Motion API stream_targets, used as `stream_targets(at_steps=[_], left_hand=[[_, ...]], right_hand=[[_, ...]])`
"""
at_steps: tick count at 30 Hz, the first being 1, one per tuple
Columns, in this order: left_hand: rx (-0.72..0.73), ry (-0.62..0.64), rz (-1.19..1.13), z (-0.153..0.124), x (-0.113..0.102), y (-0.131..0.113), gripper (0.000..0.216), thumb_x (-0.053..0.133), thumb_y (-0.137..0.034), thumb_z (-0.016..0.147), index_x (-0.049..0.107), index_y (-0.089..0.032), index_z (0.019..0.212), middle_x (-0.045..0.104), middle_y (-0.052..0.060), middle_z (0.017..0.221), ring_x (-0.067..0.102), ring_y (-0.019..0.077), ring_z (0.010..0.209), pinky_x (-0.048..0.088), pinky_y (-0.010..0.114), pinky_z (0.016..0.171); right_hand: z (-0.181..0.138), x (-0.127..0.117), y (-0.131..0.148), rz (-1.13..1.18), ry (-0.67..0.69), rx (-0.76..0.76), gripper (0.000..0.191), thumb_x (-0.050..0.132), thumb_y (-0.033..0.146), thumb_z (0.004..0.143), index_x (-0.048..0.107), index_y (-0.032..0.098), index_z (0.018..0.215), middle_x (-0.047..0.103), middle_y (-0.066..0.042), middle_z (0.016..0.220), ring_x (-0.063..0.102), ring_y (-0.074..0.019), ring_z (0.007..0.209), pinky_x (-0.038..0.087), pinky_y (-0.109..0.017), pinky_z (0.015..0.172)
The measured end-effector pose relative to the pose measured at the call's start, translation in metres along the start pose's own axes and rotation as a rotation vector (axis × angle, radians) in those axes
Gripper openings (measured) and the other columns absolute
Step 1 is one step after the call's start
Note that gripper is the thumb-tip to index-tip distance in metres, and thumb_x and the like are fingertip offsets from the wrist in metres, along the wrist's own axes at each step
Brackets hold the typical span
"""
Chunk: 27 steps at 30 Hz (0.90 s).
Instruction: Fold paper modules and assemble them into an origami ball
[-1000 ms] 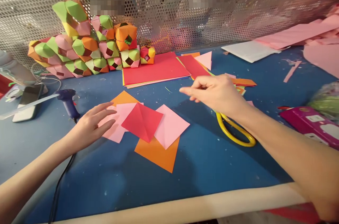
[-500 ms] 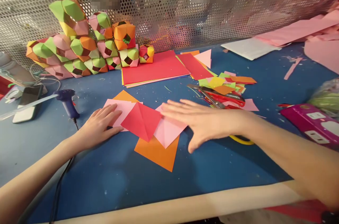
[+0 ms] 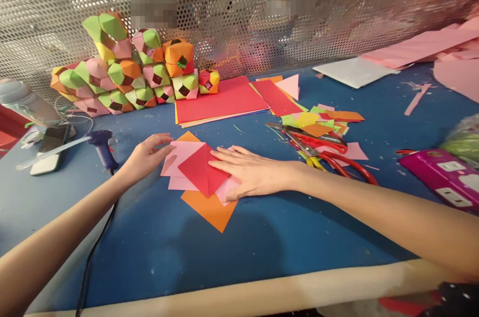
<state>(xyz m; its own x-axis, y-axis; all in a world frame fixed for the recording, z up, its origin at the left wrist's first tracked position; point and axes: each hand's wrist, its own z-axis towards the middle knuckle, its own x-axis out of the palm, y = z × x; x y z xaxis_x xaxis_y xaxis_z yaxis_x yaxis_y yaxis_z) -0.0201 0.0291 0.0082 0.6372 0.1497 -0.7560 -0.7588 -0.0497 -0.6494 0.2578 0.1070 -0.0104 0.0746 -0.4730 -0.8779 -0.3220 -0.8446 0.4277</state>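
Observation:
Several paper squares overlap on the blue table in front of me. A creased red square lies on top, over pink squares and an orange square; another orange corner shows behind. My right hand rests palm down with fingers stretched out over the right side of the red and pink squares, hiding part of them. At the left edge of the pink paper, my left hand hovers with its fingers loosely apart, holding nothing that I can see.
Folded paper blocks are stacked by the perforated metal screen. A red paper stack, paper scraps and scissors lie behind my right hand. A glue gun and phone sit left, a purple power strip right.
My right hand has moved left and down onto the papers, and the right-hand pink and orange squares have shifted left. My left hand has lifted from the pink paper. The view has shifted slightly.

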Motion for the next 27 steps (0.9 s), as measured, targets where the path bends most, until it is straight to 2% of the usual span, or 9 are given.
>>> stream_targets(at_steps=[3,9,11,15,18,21,24,27], left_hand=[[-0.114,-0.012,-0.040,0.011,0.004,0.001,0.047,0.059,-0.054,0.081,0.067,-0.019,0.112,0.067,0.010,0.122,0.063,0.0266,0.111,0.050,0.039,0.095],[-0.048,0.109,-0.062,0.025,0.014,-0.009,0.049,0.058,-0.052,0.080,0.065,-0.018,0.116,0.074,0.009,0.103,0.068,0.0266,0.096,0.053,0.038,0.083],[-0.012,0.092,-0.008,0.030,0.016,-0.012,0.047,0.056,-0.050,0.082,0.064,-0.018,0.116,0.072,0.010,0.108,0.067,0.0264,0.098,0.052,0.039,0.086],[0.030,0.035,0.129,0.037,0.016,-0.016,0.045,0.052,-0.046,0.083,0.063,-0.018,0.115,0.062,0.011,0.128,0.060,0.0273,0.112,0.046,0.041,0.098],[-0.005,0.102,0.135,0.031,0.015,-0.020,0.047,0.047,-0.051,0.086,0.063,-0.018,0.114,0.067,0.010,0.120,0.063,0.0271,0.108,0.048,0.040,0.094],[-0.029,0.189,0.050,0.019,0.017,-0.030,0.051,0.047,-0.057,0.086,0.062,-0.019,0.118,0.067,0.009,0.121,0.063,0.0258,0.109,0.049,0.038,0.094],[-0.059,0.264,-0.094,0.008,0.018,-0.040,0.055,0.049,-0.059,0.086,0.059,-0.019,0.122,0.068,0.009,0.119,0.065,0.0242,0.102,0.052,0.037,0.088],[-0.077,0.265,-0.160,0.004,0.016,-0.045,0.053,0.051,-0.059,0.085,0.062,-0.019,0.119,0.068,0.009,0.118,0.066,0.0232,0.096,0.054,0.037,0.082]], right_hand=[[0.003,0.005,0.006,-0.036,-0.034,0.008,0.089,0.039,0.070,0.088,0.022,0.012,0.153,0.006,-0.017,0.161,0.000,-0.0343,0.149,0.007,-0.059,0.117],[0.023,0.003,0.013,-0.119,-0.098,-0.016,0.078,0.039,0.061,0.093,0.027,0.010,0.151,0.011,-0.021,0.160,0.005,-0.0342,0.149,0.012,-0.060,0.117],[0.028,0.000,0.013,-0.127,-0.121,-0.011,0.077,0.041,0.060,0.093,0.028,0.010,0.151,0.013,-0.021,0.160,0.008,-0.0347,0.148,0.013,-0.060,0.116],[0.020,-0.002,0.013,-0.087,-0.096,-0.018,0.087,0.047,0.063,0.088,0.023,0.010,0.152,0.007,-0.018,0.161,0.002,-0.0336,0.149,0.007,-0.058,0.118],[0.004,-0.001,0.012,-0.026,-0.021,-0.052,0.103,0.057,0.068,0.078,0.016,0.012,0.154,-0.003,-0.014,0.161,-0.006,-0.0338,0.148,0.000,-0.056,0.119],[-0.004,0.002,0.009,0.017,0.025,-0.067,0.112,0.064,0.068,0.071,0.013,0.013,0.155,-0.006,-0.013,0.161,-0.008,-0.0355,0.148,-0.002,-0.056,0.119],[-0.001,0.006,0.003,0.032,-0.087,-0.069,0.112,0.064,0.068,0.072,0.012,0.014,0.155,-0.001,-0.016,0.162,-0.004,-0.0337,0.149,0.000,-0.055,0.119],[0.004,0.006,-0.001,0.035,-0.196,-0.073,0.109,0.062,0.068,0.075,0.010,0.015,0.155,0.001,-0.016,0.162,-0.003,-0.0313,0.149,0.002,-0.054,0.119]])
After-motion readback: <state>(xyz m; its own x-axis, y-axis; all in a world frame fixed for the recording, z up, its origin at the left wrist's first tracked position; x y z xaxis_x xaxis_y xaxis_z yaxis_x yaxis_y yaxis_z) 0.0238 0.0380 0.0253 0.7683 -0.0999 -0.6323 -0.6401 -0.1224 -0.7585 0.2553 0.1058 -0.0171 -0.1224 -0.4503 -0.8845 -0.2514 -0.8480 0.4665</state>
